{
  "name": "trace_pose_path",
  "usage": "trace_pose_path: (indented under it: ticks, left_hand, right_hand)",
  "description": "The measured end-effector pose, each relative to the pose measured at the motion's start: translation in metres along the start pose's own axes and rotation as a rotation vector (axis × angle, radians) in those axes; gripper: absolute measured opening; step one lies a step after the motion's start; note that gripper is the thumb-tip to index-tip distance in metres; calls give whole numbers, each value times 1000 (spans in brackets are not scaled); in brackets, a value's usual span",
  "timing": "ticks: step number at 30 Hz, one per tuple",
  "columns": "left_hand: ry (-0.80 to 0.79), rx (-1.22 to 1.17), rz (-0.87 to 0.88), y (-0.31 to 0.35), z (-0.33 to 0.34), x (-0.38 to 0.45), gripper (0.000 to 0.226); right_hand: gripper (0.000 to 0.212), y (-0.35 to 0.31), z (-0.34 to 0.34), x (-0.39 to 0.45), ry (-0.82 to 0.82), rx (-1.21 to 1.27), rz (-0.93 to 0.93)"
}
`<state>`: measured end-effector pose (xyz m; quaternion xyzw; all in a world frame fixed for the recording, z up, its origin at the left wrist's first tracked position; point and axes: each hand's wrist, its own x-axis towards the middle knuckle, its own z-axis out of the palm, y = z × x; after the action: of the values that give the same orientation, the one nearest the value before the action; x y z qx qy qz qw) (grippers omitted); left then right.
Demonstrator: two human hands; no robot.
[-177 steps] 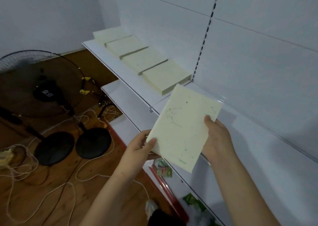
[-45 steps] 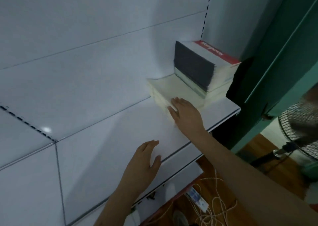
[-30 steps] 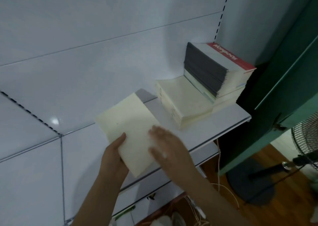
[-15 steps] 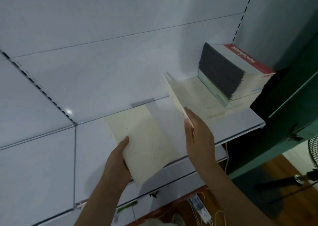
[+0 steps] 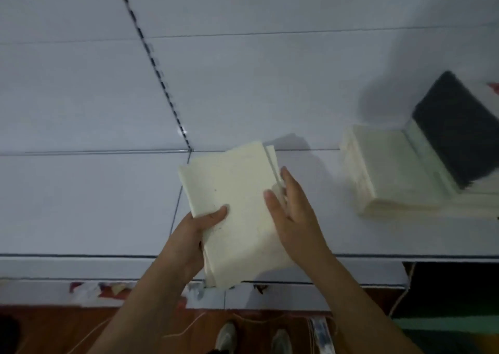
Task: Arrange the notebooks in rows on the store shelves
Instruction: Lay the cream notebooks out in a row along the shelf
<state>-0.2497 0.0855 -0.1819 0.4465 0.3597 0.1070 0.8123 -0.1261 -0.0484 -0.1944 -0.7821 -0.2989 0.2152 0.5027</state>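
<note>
Here both hands hold a small bundle of cream notebooks (image 5: 237,208) over the white shelf (image 5: 89,205), roughly midway along its length and reaching from near the back wall (image 5: 243,83) out past the front edge. The bundle's long axis runs from the shelf's front edge toward the back wall, leaning a little to the left as it goes back, so its far short edge points at the wall and its near short edge hangs over the shelf's front lip. The top cover faces up, tilted slightly toward the camera.

The left hand (image 5: 189,240) grips the bundle's near left corner, thumb curled over the top cover and the other fingers hidden beneath. The right hand (image 5: 291,213) is on the bundle's right long edge, thumb pressed on the cover and fingers (image 5: 287,177) reaching up along the edge, where a second notebook (image 5: 271,156) sticks out a little behind the top one; how far those fingers wrap under cannot be told.

Toward the shelf's right end, well apart from the bundle, a stack of cream notebooks (image 5: 388,170) lies flat near the back wall. On the right part of that stack sits a taller pile with dark spines (image 5: 456,127), cut off by the picture's right edge.

Below the shelf's front edge a lower shelf (image 5: 270,297) shows, then a wooden floor (image 5: 54,329) with pale cord (image 5: 186,332) and the toes of two shoes (image 5: 226,337).
</note>
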Motion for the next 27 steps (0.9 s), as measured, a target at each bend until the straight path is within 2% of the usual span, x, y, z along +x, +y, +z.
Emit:
trace_pose_path:
  ticks: [2,4,7,11,13,16,19,23,24,27]
  left_hand:
    - [82,86,32,0,-22,-15,33]
    - [181,137,83,2,-48,-29,38]
    - [307,137,142,4,-96,-50,51]
    - [405,175,201,7,-169,-83,40]
    - [420,179,240,12,-210,-102,36]
    - [426,267,296,23,-274,-134,38]
    - [461,351,328,32,-335,-164,32]
    - [501,353,353,44,-411,-196,35]
    - [509,334,358,47,-427,-202,36]
    - [528,283,372,60,-467,-212,38]
  right_hand:
    - [60,-18,17,16,-106,241,82]
    - [47,-34,48,23,-124,292,93]
    - [43,-58,104,19,-84,331,85]
    - [33,-104,170,17,-109,485,126]
    - [33,-130,204,20,-99,562,169]
    - [20,-161,270,15,-115,667,201]
    - [49,-183,338,3,-179,674,257]
    - [65,-210,419,-6,-335,686,294]
    - [60,-217,435,-9,-372,681,299]
    - [24,-236,476,-9,-383,689,308]
